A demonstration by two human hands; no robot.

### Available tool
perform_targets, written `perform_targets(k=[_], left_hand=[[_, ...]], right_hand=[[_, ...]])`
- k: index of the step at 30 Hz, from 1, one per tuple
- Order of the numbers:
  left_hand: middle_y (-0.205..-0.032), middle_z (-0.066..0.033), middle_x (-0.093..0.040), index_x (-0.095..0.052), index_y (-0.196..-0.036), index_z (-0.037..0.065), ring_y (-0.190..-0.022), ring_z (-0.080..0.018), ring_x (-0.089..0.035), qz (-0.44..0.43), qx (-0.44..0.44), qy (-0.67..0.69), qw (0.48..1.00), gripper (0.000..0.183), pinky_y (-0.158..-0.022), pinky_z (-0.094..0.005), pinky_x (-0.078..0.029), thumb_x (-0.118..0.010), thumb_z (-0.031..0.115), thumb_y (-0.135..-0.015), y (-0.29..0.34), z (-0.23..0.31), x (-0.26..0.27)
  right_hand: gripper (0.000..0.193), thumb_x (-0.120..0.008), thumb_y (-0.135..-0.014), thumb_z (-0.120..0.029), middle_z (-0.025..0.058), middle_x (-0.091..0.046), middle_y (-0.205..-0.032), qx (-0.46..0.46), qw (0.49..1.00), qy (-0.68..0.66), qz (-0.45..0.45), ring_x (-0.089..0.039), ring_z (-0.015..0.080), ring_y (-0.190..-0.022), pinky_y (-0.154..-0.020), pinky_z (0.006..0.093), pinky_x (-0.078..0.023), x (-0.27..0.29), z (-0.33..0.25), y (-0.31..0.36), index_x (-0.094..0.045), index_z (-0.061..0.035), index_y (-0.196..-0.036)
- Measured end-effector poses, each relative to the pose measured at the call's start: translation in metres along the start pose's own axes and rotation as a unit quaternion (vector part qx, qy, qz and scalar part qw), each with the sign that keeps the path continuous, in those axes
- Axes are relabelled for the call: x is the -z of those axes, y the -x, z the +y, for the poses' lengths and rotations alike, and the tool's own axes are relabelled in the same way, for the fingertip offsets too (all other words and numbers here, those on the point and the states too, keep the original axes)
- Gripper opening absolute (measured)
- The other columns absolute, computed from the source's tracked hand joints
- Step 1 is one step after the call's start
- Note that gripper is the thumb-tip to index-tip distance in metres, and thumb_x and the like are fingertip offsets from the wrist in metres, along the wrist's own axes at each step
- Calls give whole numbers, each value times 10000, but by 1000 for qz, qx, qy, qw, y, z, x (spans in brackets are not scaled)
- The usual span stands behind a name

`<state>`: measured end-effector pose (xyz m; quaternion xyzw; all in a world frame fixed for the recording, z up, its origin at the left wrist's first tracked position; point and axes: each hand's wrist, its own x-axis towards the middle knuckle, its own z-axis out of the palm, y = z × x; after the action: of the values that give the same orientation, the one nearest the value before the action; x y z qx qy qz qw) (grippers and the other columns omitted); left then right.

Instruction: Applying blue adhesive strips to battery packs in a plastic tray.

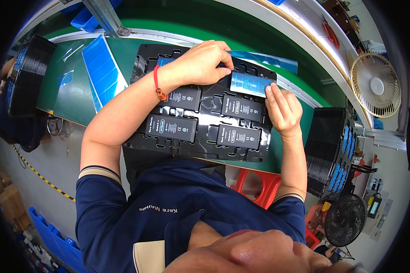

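Blue-filmed battery (pixel 249 84) pinched by both hands (pixel 205 61) (pixel 283 109), seemingly over black tray (pixel 168 148).

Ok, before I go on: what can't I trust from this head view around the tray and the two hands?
- Top-left slots of the black tray: covered by the left hand and forearm.
- The blue-filmed battery: its left end is under the left hand's fingers, its right corner under the right hand.
- Stack of black trays at right: count too small, warped by the fisheye.
- Tray's near edge: partly hidden by the person's shirt.
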<state>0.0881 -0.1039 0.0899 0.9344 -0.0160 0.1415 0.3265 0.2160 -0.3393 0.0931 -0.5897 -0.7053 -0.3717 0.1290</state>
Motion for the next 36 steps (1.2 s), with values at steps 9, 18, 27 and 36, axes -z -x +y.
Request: perform_targets(k=[9,18,27,36], left_hand=[[-1159,-176,-588,-711,-888,48,-1107,-327,-537,5,-24,0,1000,186,-950,-399,-415,-718,171,-748,-8,0,-6],[-1017,-182,-624,-716,-815,78,-1021,-340,-575,23,-40,-10,999,152,-883,-406,-465,-704,160,-687,6,-5,2],[-782,-125,-614,-650,-624,84,-814,-322,-591,110,-38,5,993,14,-725,-421,-465,-641,73,-627,-14,3,-43],[-912,-154,-533,-636,-779,6,-892,-324,-535,154,-88,-116,977,122,-787,-416,-432,-629,49,-666,1,9,-41]], right_hand=[[220,-687,-685,14,148,-653,-896,-2,1000,11,-13,-588,195,-669,-573,292,-495,1,4,-2,-662,69,-896],[254,-663,-743,15,172,-656,-947,11,1000,-11,-18,-605,254,-696,-604,343,-495,-6,-4,-13,-648,47,-995],[214,-614,-847,2,201,-635,-980,43,999,19,-23,-557,307,-663,-584,397,-459,-1,0,9,-596,90,-1041],[259,-666,-772,-69,153,-627,-971,-114,974,-65,-186,-550,311,-880,-773,410,-454,5,-17,-26,-632,81,-981]])
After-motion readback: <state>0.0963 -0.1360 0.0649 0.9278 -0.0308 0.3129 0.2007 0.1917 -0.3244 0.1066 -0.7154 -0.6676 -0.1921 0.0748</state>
